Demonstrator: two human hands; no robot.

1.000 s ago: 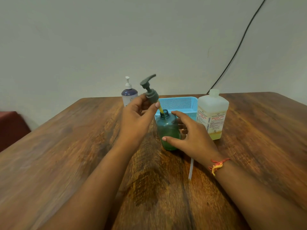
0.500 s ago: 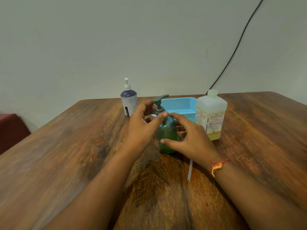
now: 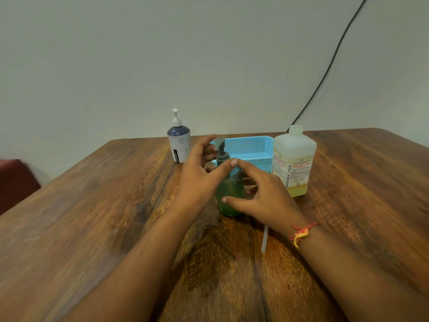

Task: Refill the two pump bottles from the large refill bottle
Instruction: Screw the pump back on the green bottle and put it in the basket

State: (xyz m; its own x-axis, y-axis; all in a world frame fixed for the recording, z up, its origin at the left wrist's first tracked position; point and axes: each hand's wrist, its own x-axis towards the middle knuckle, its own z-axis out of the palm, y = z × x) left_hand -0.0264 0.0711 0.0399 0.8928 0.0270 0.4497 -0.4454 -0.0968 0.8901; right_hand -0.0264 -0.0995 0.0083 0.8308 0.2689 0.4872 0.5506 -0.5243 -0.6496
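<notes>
Green bottle (image 3: 229,196): my right hand (image 3: 260,198) steadies it, half full by my guess.
Pump head (image 3: 222,152): left hand (image 3: 199,175) pinches it, seated.
White pump bottle (image 3: 179,141): untouched, likely next.

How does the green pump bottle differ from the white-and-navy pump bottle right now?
The translucent green pump bottle has a dark grey pump and sits between both hands; the opaque white-and-navy pump bottle has a white pump and stands untouched at the table's far edge. The green one shows liquid inside; the other hides its contents. Both stand upright with pumps on.
</notes>
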